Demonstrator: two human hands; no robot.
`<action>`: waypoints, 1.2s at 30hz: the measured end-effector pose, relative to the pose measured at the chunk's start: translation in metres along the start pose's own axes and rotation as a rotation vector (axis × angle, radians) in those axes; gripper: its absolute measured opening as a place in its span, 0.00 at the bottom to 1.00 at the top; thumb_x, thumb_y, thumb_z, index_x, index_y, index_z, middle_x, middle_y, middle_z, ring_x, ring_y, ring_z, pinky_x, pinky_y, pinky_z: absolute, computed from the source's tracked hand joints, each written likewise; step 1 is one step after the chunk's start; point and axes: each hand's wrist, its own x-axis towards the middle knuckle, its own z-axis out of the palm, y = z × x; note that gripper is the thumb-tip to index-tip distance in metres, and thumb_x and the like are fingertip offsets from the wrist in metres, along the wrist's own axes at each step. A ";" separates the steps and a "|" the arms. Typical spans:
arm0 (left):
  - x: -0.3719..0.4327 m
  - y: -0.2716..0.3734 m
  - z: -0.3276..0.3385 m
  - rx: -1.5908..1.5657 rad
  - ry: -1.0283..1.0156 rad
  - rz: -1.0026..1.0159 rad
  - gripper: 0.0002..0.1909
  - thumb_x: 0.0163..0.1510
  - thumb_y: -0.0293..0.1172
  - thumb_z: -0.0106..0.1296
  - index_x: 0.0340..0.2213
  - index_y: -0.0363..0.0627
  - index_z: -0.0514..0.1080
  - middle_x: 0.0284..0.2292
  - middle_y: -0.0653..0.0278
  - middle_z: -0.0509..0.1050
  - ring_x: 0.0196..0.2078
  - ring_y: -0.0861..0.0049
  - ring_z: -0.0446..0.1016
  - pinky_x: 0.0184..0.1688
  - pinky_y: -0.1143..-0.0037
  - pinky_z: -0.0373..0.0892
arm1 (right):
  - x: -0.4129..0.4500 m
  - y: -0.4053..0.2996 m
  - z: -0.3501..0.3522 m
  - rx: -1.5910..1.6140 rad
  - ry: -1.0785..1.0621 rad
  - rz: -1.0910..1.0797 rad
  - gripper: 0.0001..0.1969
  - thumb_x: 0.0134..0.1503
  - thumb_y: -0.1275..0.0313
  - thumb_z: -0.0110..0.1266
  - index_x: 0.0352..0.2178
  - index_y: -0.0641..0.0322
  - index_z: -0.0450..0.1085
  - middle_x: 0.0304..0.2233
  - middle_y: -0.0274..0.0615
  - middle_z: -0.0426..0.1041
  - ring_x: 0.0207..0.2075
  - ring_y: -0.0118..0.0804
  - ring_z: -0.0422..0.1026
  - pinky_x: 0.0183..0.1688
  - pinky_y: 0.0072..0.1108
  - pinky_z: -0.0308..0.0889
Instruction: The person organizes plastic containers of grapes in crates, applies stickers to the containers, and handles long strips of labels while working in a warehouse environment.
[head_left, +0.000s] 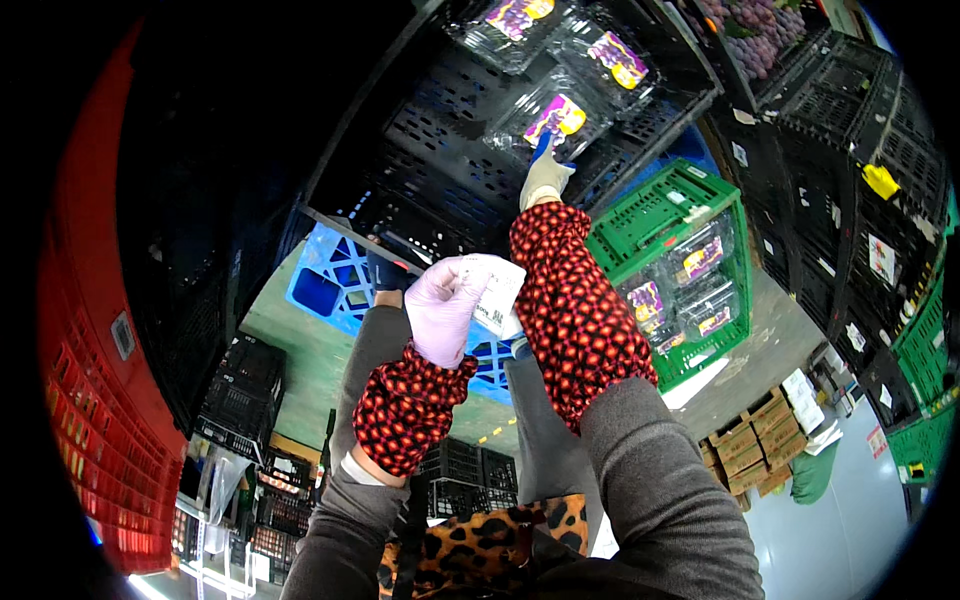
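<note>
My left hand (442, 309), in a thin lilac glove, pinches a white printed label stack (501, 294) between thumb and fingers. In a white work glove with blue fingertips, my right hand (549, 171) reaches into a black plastic crate (450, 150). Its extended index finger touches the purple and yellow label on a clear plastic clamshell box (592, 139); the thumb is held apart. Two more labelled clamshells, one at the right (581, 64) and one at the far end (487, 45), sit in the same crate. What the boxes contain is hard to see.
Right of the black crate stands a green crate (660, 225) with several labelled clamshells. Grapes (754, 37) fill a crate at upper right. Stacked black crates (832, 247) rise at right, red crates (105, 450) at left. A blue plastic pallet (337, 281) lies beneath; cardboard boxes (757, 442) stand behind.
</note>
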 end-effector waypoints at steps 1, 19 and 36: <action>0.000 0.001 -0.009 0.015 0.033 -0.012 0.05 0.52 0.21 0.50 0.32 0.33 0.71 0.30 0.60 0.76 0.29 0.81 0.74 0.32 0.82 0.71 | -0.007 0.002 0.011 -0.018 0.033 0.012 0.48 0.43 0.46 0.58 0.53 0.76 0.51 0.51 0.57 0.61 0.52 0.47 0.62 0.54 0.29 0.56; 0.016 0.002 -0.016 -0.145 0.008 0.027 0.05 0.48 0.19 0.53 0.31 0.32 0.72 0.28 0.62 0.75 0.30 0.81 0.74 0.32 0.81 0.71 | -0.047 0.016 -0.122 0.748 -1.324 0.470 0.35 0.46 0.35 0.40 0.44 0.51 0.65 0.25 0.40 0.69 0.16 0.28 0.57 0.18 0.16 0.52; -0.020 -0.025 0.087 0.415 -0.286 0.075 0.15 0.42 0.25 0.61 0.11 0.40 0.67 0.13 0.72 0.68 0.18 0.92 0.63 0.19 0.85 0.59 | -0.089 0.057 -0.327 0.851 -1.355 0.569 0.31 0.56 0.48 0.30 0.49 0.64 0.57 0.31 0.54 0.63 0.11 0.26 0.56 0.14 0.16 0.51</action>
